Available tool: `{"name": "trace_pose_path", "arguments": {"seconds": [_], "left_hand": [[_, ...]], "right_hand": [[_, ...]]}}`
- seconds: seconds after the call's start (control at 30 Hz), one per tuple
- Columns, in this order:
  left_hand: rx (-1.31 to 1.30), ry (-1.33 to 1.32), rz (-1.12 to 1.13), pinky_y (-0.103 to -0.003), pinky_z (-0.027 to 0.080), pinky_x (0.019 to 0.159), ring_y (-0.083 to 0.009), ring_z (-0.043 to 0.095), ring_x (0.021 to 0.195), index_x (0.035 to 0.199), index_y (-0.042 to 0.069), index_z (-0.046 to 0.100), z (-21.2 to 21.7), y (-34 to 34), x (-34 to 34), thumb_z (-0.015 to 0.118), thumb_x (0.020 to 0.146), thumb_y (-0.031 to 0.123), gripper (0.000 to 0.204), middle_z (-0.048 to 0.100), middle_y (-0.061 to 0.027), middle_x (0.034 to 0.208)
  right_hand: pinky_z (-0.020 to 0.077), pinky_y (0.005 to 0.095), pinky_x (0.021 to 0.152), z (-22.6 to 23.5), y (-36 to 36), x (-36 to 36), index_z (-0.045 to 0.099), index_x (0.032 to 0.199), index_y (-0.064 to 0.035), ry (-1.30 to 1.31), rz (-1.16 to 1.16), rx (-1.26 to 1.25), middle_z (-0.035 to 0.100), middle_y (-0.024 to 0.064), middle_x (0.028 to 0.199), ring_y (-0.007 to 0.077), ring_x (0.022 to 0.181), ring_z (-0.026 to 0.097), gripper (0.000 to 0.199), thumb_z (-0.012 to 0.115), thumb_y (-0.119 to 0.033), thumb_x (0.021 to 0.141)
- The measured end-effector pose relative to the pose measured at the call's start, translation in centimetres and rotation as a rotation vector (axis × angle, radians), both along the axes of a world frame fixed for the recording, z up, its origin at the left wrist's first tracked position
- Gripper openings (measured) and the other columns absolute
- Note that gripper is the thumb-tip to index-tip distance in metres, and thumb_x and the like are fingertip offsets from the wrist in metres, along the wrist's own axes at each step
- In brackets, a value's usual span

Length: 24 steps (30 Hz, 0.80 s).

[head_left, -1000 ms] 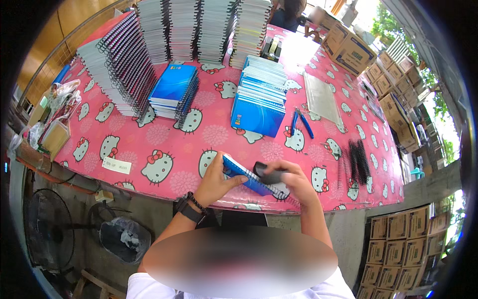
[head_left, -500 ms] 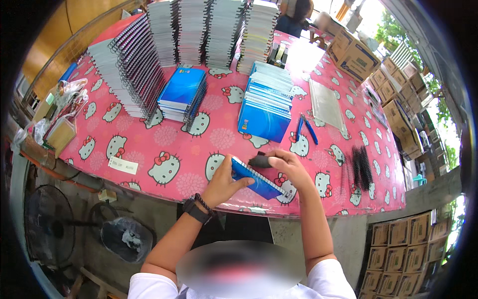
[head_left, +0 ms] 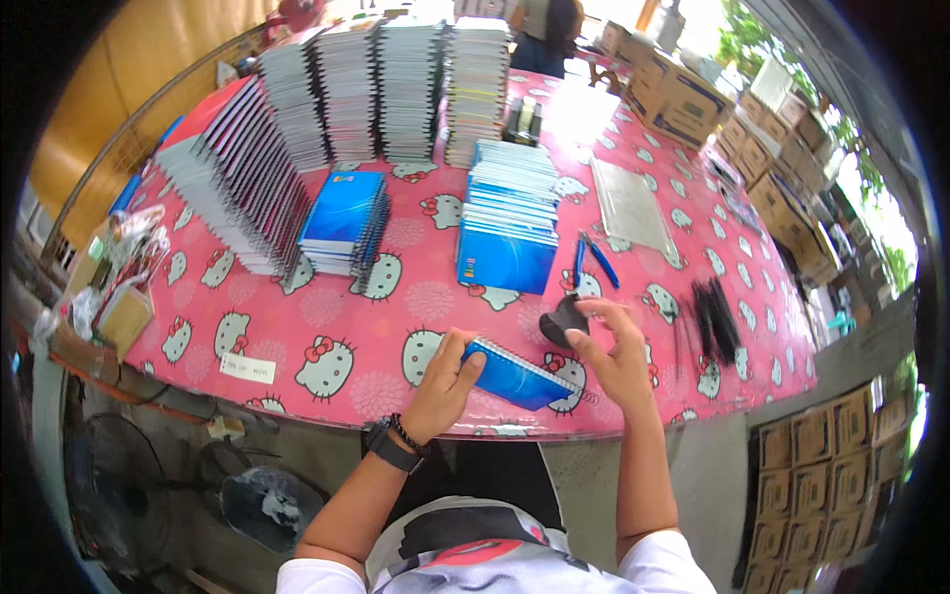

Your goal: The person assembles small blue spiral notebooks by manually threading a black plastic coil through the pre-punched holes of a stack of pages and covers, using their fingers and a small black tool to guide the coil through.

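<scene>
My left hand point(head_left: 443, 388) grips a small blue notebook point(head_left: 515, 376) at its left end, thumb on the cover. The notebook is tilted above the table's near edge, its row of binding holes facing up and away. From its right end a thin wire coil point(head_left: 591, 394) seems to stick out. Just beyond the notebook, my right hand point(head_left: 616, 351) has thumb and forefinger at the edge of a soft-looking black pad point(head_left: 564, 323); its exact kind is unclear. Blue-handled cutting pliers point(head_left: 597, 262) lie just past that hand.
Blue notebooks are fanned in a pile point(head_left: 507, 259) ahead, with a bound blue stack point(head_left: 343, 213) to its left. Tall stacks of coil-bound books point(head_left: 411, 94) stand behind. Black coils point(head_left: 714, 322) and a clear flat sheet point(head_left: 633, 210) lie right. Cartons point(head_left: 683, 99) stand far right.
My right hand and the black pad have moved right, away from the notebook's bound edge. The fingers have spread wider. The notebook stays in my left hand, and the view has shifted slightly.
</scene>
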<state>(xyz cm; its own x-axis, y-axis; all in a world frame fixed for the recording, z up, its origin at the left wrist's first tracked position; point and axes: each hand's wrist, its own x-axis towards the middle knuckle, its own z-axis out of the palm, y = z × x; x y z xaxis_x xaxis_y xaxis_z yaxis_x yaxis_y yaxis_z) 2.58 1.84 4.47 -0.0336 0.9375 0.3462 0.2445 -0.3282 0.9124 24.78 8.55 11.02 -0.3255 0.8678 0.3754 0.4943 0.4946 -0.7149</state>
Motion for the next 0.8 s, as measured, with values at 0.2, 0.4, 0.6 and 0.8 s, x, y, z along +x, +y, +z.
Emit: {"name": "trace_pose_path", "arguments": {"seconds": [0.2, 0.4, 0.6, 0.8], "left_hand": [[0.181, -0.019, -0.001, -0.024, 0.039, 0.072, -0.0108, 0.049, 0.08, 0.091, 0.002, 0.059, 3.8, -0.7, 1.6, 0.068, 0.082, 0.005, 0.013, 0.053, -0.0033, 0.09], [0.14, -0.102, -0.002, -0.026, 0.044, 0.067, -0.0141, 0.057, 0.076, 0.089, 0.003, 0.062, 4.1, -1.1, 1.9, 0.072, 0.077, 0.007, 0.016, 0.061, -0.0054, 0.084], [0.135, -0.114, 0.01, -0.025, 0.046, 0.066, -0.0111, 0.057, 0.075, 0.09, 0.002, 0.062, 4.2, -1.3, 1.4, 0.073, 0.077, 0.005, 0.017, 0.061, -0.0051, 0.083], [-0.051, -0.326, -0.01, -0.022, 0.044, 0.065, -0.0058, 0.054, 0.073, 0.091, 0.003, 0.061, 4.4, -1.0, 1.1, 0.073, 0.079, 0.008, 0.018, 0.063, -0.0004, 0.084]], "right_hand": [[0.0481, 0.0267, 0.07, 1.4, -3.7, -3.8, 0.062, 0.101, -0.0012, 0.21, 0.269, -0.057, 0.061, 0.0072, 0.089, 0.0147, 0.08, 0.06, 0.029, 0.074, -0.009, 0.075], [0.0495, 0.0306, 0.068, 0.5, -3.9, -3.5, 0.059, 0.1, -0.0013, 0.401, 0.339, -0.096, 0.057, 0.01, 0.088, 0.0211, 0.077, 0.061, 0.028, 0.072, -0.013, 0.078], [0.0451, 0.0343, 0.066, 1.1, -3.7, -3.6, 0.057, 0.097, -0.0002, 0.216, 0.334, 0.057, 0.052, 0.0109, 0.083, 0.0247, 0.076, 0.054, 0.024, 0.068, -0.013, 0.081], [0.0432, 0.0376, 0.069, 1.3, -3.6, -4.7, 0.057, 0.096, -0.0003, 0.186, 0.334, 0.141, 0.051, 0.0129, 0.083, 0.0298, 0.078, 0.051, 0.015, 0.06, -0.009, 0.085]]}}
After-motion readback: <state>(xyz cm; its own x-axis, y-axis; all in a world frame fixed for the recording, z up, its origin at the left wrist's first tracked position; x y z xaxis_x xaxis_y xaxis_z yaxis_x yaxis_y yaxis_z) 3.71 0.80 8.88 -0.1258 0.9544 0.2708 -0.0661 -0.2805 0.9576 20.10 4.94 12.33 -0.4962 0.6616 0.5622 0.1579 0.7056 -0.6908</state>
